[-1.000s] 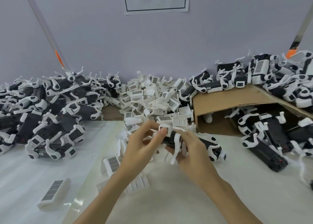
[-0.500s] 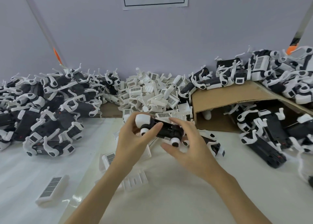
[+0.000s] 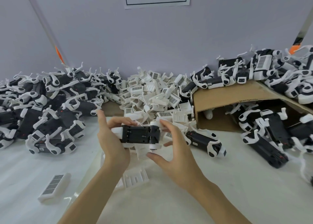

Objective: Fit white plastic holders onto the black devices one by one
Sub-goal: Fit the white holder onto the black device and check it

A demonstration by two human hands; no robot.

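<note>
While half a second ago both hands were cradling it, the left hand point(image 3: 113, 144) is now gripping the black device point(image 3: 138, 135) above the white table point(image 3: 237, 181) and the right hand point(image 3: 171, 156) is spreading wide, suggesting the holder is seated.

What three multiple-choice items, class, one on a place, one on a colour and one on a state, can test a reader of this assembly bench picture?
1. Where does the cardboard box lie?
A. right of the loose white holders
B. left of them
C. under the paper sign

2. What colour is the body of the held device?
A. red
B. black
C. blue

3. How is the device held?
A. lying free on the table
B. in the left hand, right hand beside it
C. in the box

Key: 1 A, the box sits right of the pile. 2 B, its casing is black. 3 B, left fingers curl around it.
</note>
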